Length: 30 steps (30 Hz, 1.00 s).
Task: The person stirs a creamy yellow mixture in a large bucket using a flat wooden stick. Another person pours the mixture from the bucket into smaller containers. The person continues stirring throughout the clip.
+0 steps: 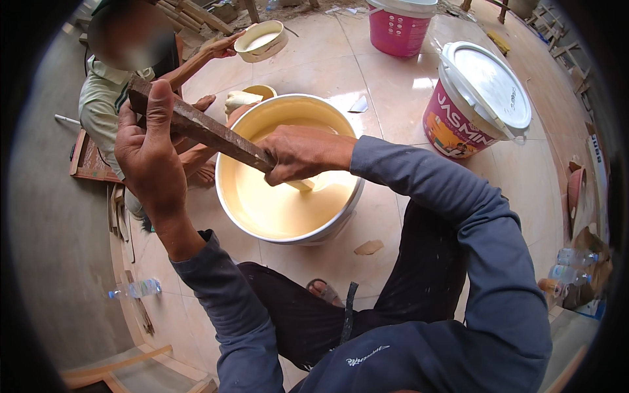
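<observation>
A large white-rimmed bucket (225,190) of pale yellow paint (278,206) stands in front of me. A brown wooden stick (216,135) slants down into it, its lower end coated with paint and sunk below the surface. My left hand (154,147) is closed around the stick's upper end, thumb pointing up along it; the other fingers are partly hidden. Lower down, my right hand (304,154) grips the same stick in a fist just above the paint.
Across the bucket at left, a co-worker (108,108) holds out a round shallow tub (262,40) with whitish contents. A smaller yellow pot (262,90) sits behind the bucket. Two pink paint buckets, one lidded (485,88) and one farther back (400,29), stand beyond. Plastic bottles (141,288) lie about.
</observation>
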### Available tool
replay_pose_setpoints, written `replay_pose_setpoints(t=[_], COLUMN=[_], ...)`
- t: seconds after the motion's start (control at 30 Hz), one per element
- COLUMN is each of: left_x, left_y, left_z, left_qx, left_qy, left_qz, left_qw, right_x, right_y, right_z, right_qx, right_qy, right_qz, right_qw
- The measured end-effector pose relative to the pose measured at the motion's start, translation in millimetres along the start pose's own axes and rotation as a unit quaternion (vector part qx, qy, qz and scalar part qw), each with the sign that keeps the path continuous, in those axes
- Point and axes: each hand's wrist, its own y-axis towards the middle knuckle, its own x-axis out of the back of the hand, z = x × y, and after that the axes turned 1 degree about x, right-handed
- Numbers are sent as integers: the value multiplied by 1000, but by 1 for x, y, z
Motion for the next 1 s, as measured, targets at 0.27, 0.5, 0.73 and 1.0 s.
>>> replay_pose_setpoints(t=[0.27, 0.5, 0.73, 1.0], left_x=[-32, -21, -2, -9], left_y=[-18, 4, 8, -39], left_z=[-22, 7, 23, -49], left_qx=[-157, -128, -69, -82], left_qy=[92, -8, -60, 120], left_qz=[10, 52, 7, 28], left_qw=[983, 990, 996, 989], right_x=[-29, -3, 8, -36], right_y=[11, 23, 8, 6], right_z=[-14, -19, 1, 16], right_qx=[92, 19, -53, 56], right_qy=[78, -46, -60, 33], right_qz=[-70, -139, -34, -21], right_qw=[990, 989, 996, 998])
